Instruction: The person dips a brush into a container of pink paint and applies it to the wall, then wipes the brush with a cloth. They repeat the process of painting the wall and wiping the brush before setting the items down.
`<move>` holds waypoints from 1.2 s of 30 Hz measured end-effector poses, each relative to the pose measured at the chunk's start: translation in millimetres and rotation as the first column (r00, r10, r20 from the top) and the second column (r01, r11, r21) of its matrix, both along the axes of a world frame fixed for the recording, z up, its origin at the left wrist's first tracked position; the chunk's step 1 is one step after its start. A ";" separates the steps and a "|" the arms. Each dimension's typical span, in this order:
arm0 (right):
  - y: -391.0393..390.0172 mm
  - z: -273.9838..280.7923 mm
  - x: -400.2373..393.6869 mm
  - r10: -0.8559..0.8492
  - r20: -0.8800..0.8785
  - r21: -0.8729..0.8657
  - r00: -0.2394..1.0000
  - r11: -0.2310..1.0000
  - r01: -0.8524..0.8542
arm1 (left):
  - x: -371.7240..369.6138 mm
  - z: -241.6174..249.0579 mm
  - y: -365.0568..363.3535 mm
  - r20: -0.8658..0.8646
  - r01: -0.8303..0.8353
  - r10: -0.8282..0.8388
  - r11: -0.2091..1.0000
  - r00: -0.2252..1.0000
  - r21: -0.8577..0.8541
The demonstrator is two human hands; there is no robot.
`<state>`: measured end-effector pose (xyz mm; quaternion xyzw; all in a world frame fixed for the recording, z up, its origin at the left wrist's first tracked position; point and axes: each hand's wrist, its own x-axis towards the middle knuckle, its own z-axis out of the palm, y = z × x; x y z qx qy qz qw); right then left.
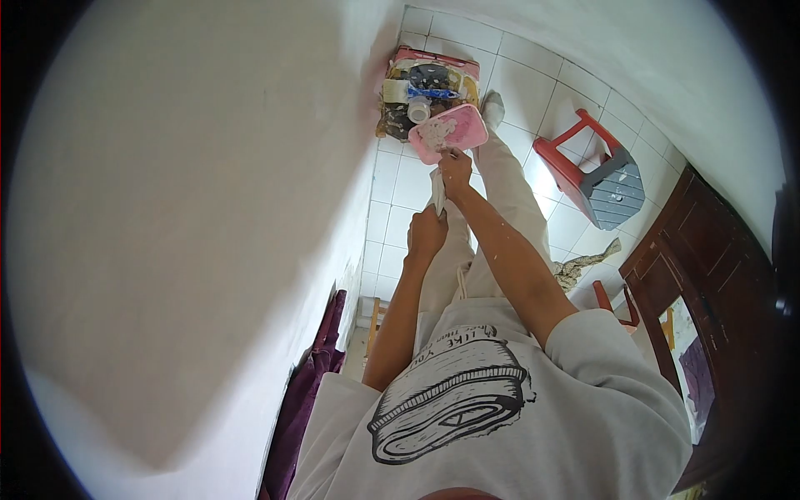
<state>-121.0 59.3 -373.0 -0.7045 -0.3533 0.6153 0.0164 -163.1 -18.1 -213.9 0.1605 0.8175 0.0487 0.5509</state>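
My left hand [427, 232] is closed around the lower end of a narrow white object [438, 192], which looks like a flat blade or folded sheet. Just above it, my right hand [455, 172] has curled fingers beside the white object's upper end, at the near edge of a pink tray [472, 125]. What the right fingers grip is too small to tell. Lumpy white material [437, 133] lies in the tray. Beyond the tray is a stained, cluttered stool-like surface [430, 77] with a white round container [418, 109] and a blue item [433, 93].
A blank white wall [183, 208] runs along the left. On the tiled floor [525, 79] stands a red and grey stool [615, 190], with a crumpled patterned cloth [587, 263] nearer. A dark wooden door [708, 242] is at right; purple cloth [312, 392] hangs at lower left.
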 end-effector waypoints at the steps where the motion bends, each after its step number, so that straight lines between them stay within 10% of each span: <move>1: -1.8 -3.2 -0.9 -0.009 0.030 0.022 1.000 1.000 0.008 | 0.2 0.3 0.7 -0.001 0.001 -0.001 1.000 1.000 -0.001; 9: -2.3 -1.9 -1.3 0.024 0.015 0.113 1.000 0.993 -0.025 | -1.2 1.4 1.7 -0.045 0.003 -0.002 1.000 0.999 0.010; 17: 8.3 8.8 -4.5 -0.243 -0.324 -0.297 0.914 0.944 0.146 | -14.6 -2.6 4.6 -0.070 0.038 -0.040 0.999 0.997 -0.033; 36: -25.4 -6.9 -9.6 -0.417 -0.175 -0.470 0.892 0.831 0.296 | -12.5 -20.6 -15.4 -0.071 0.064 -0.073 0.990 0.995 -0.122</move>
